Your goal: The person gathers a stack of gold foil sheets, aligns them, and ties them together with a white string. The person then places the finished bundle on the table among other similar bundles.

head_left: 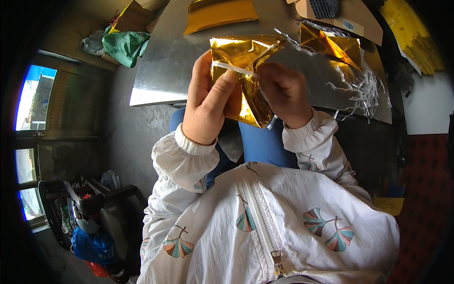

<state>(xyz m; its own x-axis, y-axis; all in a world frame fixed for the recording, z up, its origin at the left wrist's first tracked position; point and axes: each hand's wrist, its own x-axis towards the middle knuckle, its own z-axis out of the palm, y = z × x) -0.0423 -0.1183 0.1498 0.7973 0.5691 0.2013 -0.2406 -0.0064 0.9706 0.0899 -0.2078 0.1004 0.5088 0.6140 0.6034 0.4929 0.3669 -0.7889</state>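
A folded stack of shiny gold foil sheets [241,49] is held up above the table's near edge. My left hand [205,102] grips its left side, thumb on the front and fingers behind. Beneath that thumb, a thin white plastic strip [236,68] crosses the foil and runs toward my right hand [286,92]. The right fingers are curled against the stack's right edge, where the strip ends from view; they are somewhat blurred and shaded. A white strand end sticks out at the foil's lower right corner.
On the metal table [163,71] lie another gold foil bundle [331,45], a tangle of white strips [366,92] and a flat gold piece [221,14]. A cardboard box [362,16] sits at the back right. A green plastic bag [125,47] hangs left; a black chair frame [90,201] stands lower left.
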